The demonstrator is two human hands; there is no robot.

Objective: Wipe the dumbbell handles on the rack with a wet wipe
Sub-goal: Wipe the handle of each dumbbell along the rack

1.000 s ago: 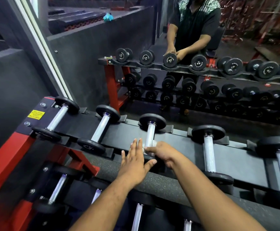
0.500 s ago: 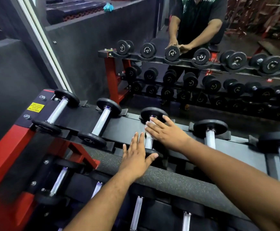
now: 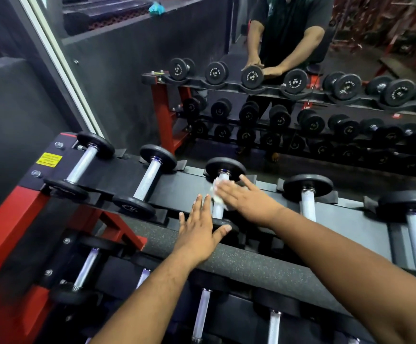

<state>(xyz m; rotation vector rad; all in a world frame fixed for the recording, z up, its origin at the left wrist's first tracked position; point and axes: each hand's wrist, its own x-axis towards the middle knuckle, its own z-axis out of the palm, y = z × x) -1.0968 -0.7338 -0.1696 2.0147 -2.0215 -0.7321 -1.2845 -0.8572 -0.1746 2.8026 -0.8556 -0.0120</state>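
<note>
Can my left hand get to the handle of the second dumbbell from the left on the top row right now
Probably yes. The left hand lies open beside the third dumbbell, and the second dumbbell's handle sits bare just to its left with nothing between them.

We had one head-worn view, looking forward and down from close above the rack [image 3: 184, 187] of dumbbells, both forearms reaching in from the lower edge; ahead, it faced a wall mirror [image 3: 301, 120] that reflected the same rack from its far side
</note>
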